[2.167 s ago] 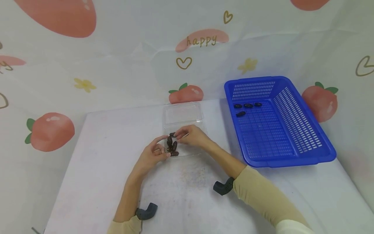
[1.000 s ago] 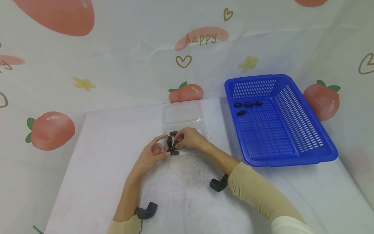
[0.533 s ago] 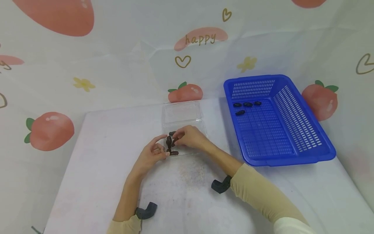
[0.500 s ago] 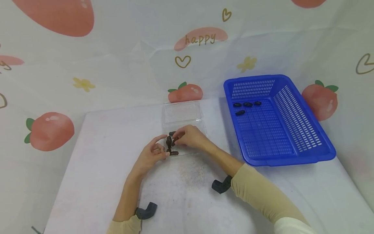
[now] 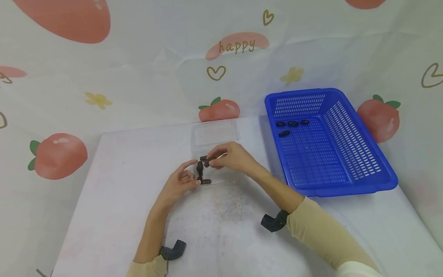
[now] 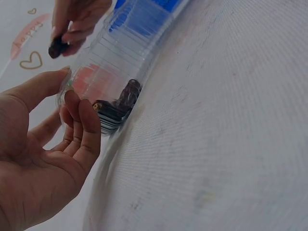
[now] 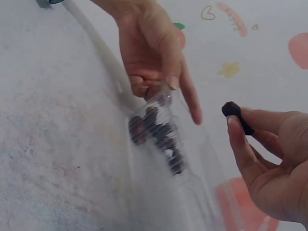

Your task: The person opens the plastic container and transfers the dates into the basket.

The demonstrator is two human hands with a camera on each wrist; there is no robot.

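My right hand point(image 5: 234, 157) pinches a dark brown date point(image 7: 232, 109) between thumb and fingertips, lifted over the clear plastic box point(image 5: 226, 176). Several more dates point(image 6: 129, 94) lie inside, gathered along the box's left side. Its hinged lid point(image 5: 215, 133) is folded back toward the wall. With thumb and fingers my left hand point(image 5: 178, 181) grips the left edge of the box, close beside the dates. In the right wrist view, the held date is well above the box wall.
A blue perforated basket point(image 5: 342, 191) stands on the right of the white-covered table point(image 5: 131, 173), with several dates point(image 5: 293, 123) laid in its far left corner. A patterned cloth wall point(image 5: 155, 77) rises behind. Dark curved mounts point(image 5: 275, 222) sit on both forearms.
My right hand has picked a date from the middle of the box and raised it slightly up and right. My left hand stays on the box edge.
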